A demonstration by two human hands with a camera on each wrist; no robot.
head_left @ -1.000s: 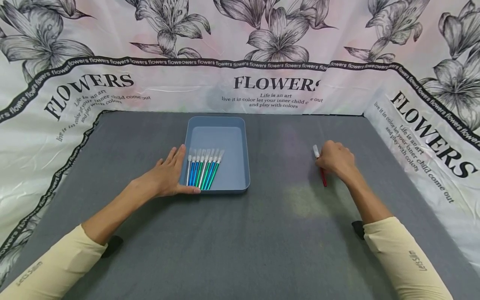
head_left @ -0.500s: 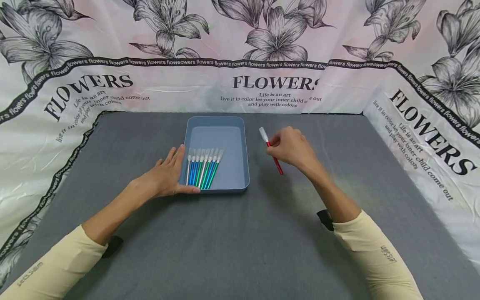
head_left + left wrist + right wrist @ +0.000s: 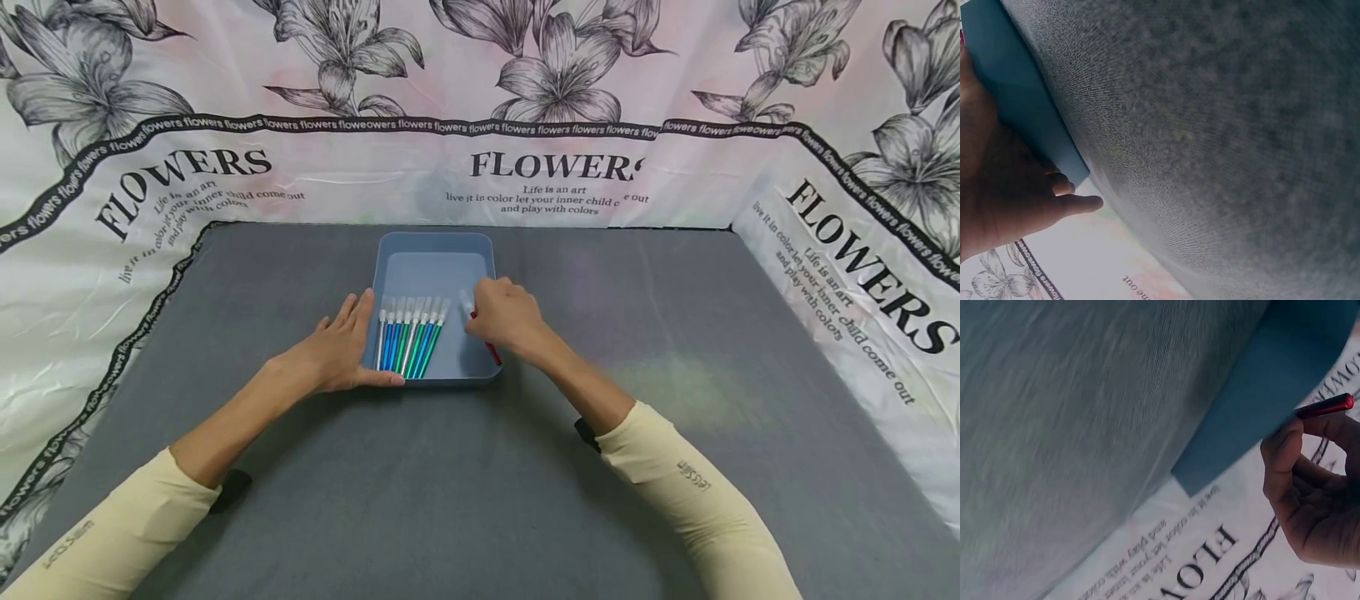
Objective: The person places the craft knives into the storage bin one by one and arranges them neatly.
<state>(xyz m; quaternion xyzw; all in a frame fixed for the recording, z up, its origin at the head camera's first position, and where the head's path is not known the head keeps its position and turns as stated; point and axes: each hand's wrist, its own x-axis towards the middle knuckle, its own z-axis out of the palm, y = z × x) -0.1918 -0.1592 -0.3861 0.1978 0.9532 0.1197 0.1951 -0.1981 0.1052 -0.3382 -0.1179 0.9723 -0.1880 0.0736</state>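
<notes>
A blue-grey rectangular tray (image 3: 435, 271) stands on the grey cloth. My left hand (image 3: 330, 354) rests against its near left corner, fingers straight along the left side and thumb along the front edge. Inside lies a row of several slim capped craft knives (image 3: 408, 342) with silver, blue and green metallic handles. My right hand (image 3: 506, 315) is over the tray's right edge and pinches a red craft knife (image 3: 492, 353), its clear cap pointing away over the tray. In the right wrist view the red handle end (image 3: 1325, 406) sticks out from between thumb and fingers.
Grey cloth (image 3: 480, 483) covers the table around the tray. A white flower-printed sheet (image 3: 360, 183) with black lettering hangs behind and along both sides. The tray floor shows bare between the row and the red knife, and toward the back.
My right hand has carried the red craft knife leftward from the right part of the table, lifting it, to the tray's right side. The left hand stays at the tray.
</notes>
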